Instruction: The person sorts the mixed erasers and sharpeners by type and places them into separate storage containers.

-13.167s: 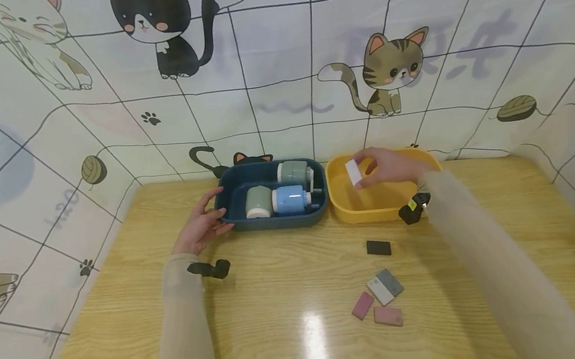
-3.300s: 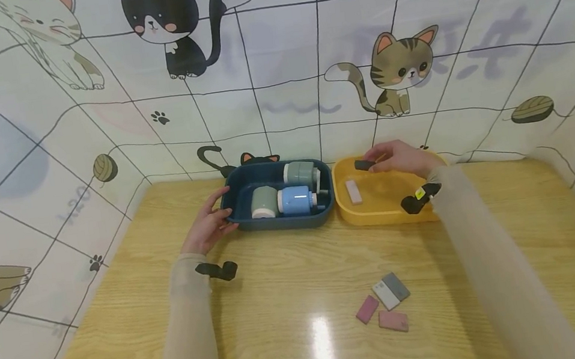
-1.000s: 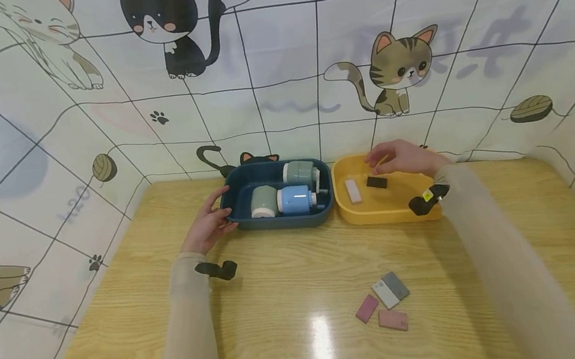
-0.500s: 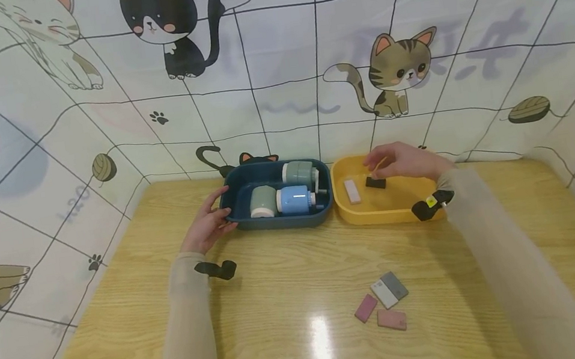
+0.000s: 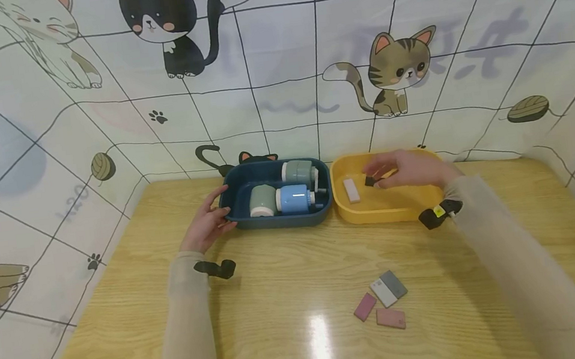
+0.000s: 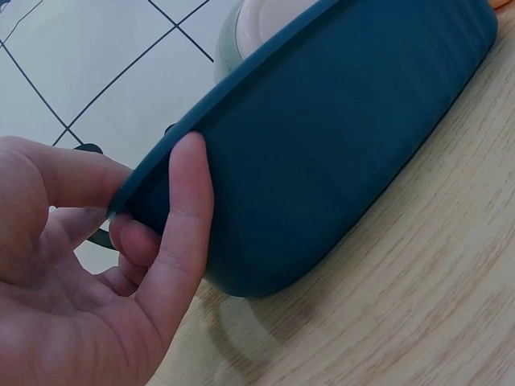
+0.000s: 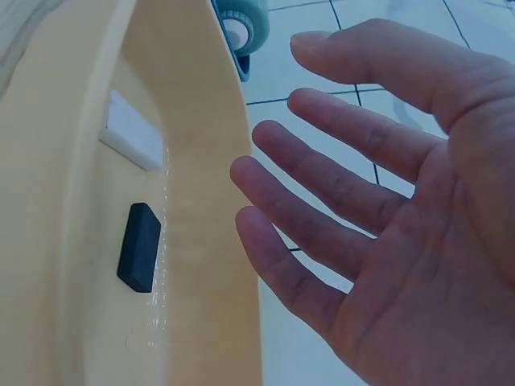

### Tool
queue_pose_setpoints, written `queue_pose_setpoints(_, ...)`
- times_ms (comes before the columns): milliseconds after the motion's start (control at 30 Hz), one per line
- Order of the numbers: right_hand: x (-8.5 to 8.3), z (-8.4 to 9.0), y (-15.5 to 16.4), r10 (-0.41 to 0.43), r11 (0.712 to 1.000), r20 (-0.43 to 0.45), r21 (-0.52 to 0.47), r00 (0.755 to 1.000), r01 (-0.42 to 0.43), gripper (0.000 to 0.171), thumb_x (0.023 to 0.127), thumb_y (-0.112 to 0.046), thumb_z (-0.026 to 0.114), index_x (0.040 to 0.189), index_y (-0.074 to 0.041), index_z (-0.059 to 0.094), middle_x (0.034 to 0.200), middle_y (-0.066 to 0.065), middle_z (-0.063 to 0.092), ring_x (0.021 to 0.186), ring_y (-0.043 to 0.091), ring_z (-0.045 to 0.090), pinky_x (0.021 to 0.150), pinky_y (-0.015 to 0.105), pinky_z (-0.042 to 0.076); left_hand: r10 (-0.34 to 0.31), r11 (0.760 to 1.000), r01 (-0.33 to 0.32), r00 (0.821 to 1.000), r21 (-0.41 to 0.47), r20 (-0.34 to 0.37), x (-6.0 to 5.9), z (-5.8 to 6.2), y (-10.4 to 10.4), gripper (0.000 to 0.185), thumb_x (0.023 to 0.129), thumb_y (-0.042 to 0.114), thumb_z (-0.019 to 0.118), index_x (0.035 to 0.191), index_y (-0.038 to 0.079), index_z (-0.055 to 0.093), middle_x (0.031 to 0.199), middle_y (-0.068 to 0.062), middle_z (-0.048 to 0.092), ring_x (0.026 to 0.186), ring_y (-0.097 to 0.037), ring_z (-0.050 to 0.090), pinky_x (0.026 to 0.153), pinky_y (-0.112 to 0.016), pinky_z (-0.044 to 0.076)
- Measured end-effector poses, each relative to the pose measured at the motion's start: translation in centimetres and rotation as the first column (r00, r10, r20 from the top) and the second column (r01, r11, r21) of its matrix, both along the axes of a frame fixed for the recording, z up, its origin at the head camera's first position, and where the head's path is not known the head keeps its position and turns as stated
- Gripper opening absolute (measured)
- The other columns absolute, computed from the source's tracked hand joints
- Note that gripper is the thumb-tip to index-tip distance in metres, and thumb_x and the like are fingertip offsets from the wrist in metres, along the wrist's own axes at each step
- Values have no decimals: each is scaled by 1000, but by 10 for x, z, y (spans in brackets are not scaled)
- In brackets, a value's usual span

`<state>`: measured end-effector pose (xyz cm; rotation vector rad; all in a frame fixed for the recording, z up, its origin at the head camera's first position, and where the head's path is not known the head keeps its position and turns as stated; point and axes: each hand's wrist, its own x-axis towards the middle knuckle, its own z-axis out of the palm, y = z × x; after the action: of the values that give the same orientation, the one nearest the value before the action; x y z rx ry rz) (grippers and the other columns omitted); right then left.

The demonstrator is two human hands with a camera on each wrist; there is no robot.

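Black block (image 7: 139, 246) lies in the yellow tray (image 5: 378, 207). Right hand (image 5: 406, 168) hovers above, fingers spread. Left hand (image 6: 88, 265) pinches the blue tray (image 6: 338, 137) rim.

The whole table (image 5: 282, 301) is seen from above and in front by the head view. The blue tray (image 6: 338, 153) is shown very close from table level by the left wrist view. The yellow tray (image 7: 201, 241) is viewed closely from its rim by the right wrist view; both trays are shared with the head view.

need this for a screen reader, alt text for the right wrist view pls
An open right hand, fingers spread and holding nothing, hovers beside a yellow tray. In the tray lie a black block and a white block.
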<state>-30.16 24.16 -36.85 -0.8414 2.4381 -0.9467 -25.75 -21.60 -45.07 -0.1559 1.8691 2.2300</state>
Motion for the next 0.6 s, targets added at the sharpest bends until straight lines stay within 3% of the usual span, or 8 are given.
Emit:
queue_pose_setpoints(333,17,-5,1,31,996,-7,-80,1000,-31,37,90,-7,66,126,1,57,127,19,57,117,37,53,96,48,46,-1,1000,1,1000,14,0,-1,0,-2,58,99,-7,41,150,20,34,103,-13,35,62,-14,47,70,-26,56)
queue_pose_setpoints(600,32,-15,10,4,994,-21,-107,1000,-6,31,90,-8,68,120,-4,60,122,20,59,111,37,56,92,50,48,-13,1000,13,1000,5,2,-1,-2,-1,57,100,-6,40,151,20,33,104,-13,35,64,-14,46,72,-26,55)
